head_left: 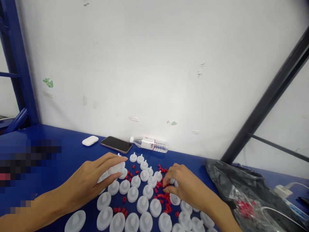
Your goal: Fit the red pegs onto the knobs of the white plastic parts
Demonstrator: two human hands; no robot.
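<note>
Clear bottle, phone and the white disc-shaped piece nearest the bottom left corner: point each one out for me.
Clear bottle point(148, 144): head view, on its label.
Phone point(116, 144): head view, on its dark screen.
White disc-shaped piece point(70, 224): head view, on its flat rim.

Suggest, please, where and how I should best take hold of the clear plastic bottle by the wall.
I would grip the bottle around its labelled middle, reaching down from above and closing across its width. It lies on its side along the wall, which hinders a reach from behind, and the neck by the white cap looks narrower.
</note>
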